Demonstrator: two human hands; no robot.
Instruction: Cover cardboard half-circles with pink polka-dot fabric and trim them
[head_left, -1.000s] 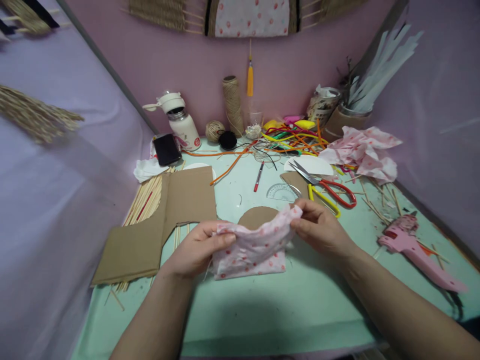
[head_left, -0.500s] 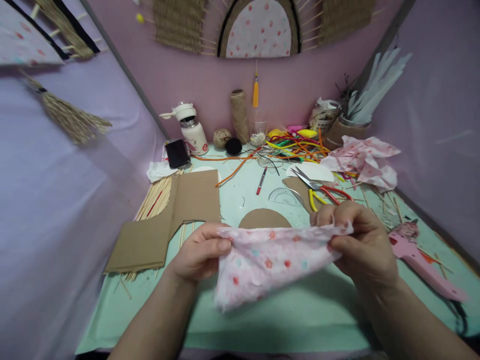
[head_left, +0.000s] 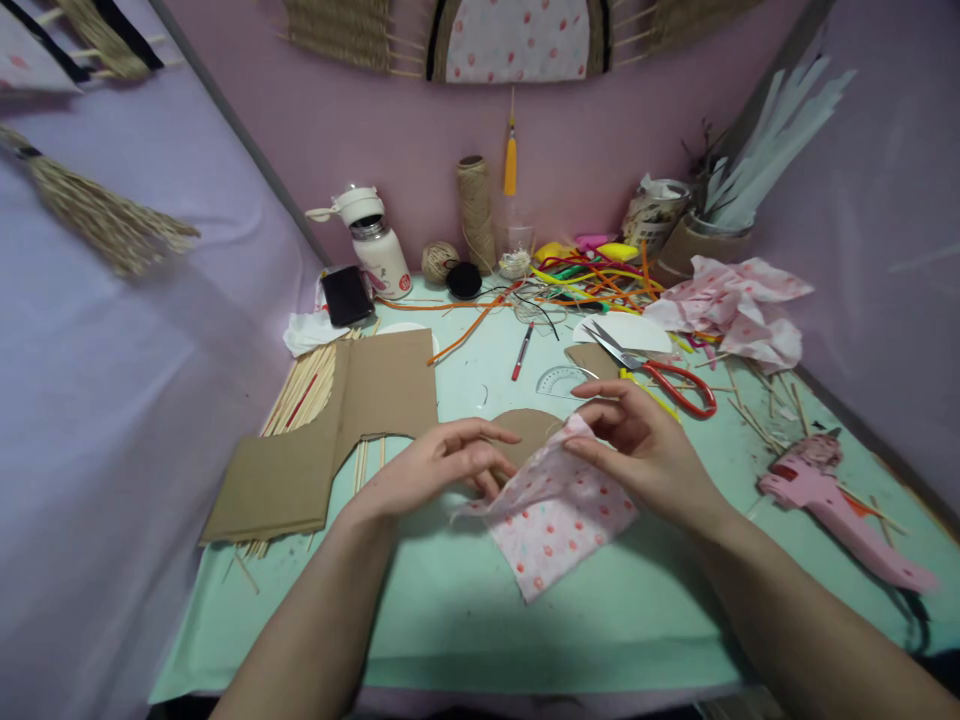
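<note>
A piece of white cloth with small red and blue flower prints [head_left: 559, 520] lies slantwise low over the table, its upper edge raised. My right hand [head_left: 641, 445] pinches the cloth's top corner between thumb and fingers. At the left edge of the cloth is my left hand [head_left: 450, 465], its fingers apart and loosely bent; the lower fingertips touch or sit just behind the fabric. Behind the cloth lies a rounded cardboard piece [head_left: 521, 430], partly covered by the cloth and fingers.
Folded cardboard [head_left: 390, 380] rests over thin wooden sticks [head_left: 300, 390] at left. Red-handled scissors [head_left: 679, 385], a protractor [head_left: 559, 381] and a pen [head_left: 523, 352] lie beyond the hands. A pink glue gun [head_left: 840, 515] is at right, below crumpled printed cloth [head_left: 739, 305]. A bottle [head_left: 382, 260] stands behind.
The cloth, stretched between both hands before, has come down and turned slantwise. My left hand has let go and its fingers have spread. My right hand has moved left, uncovering the scissors' handles.
</note>
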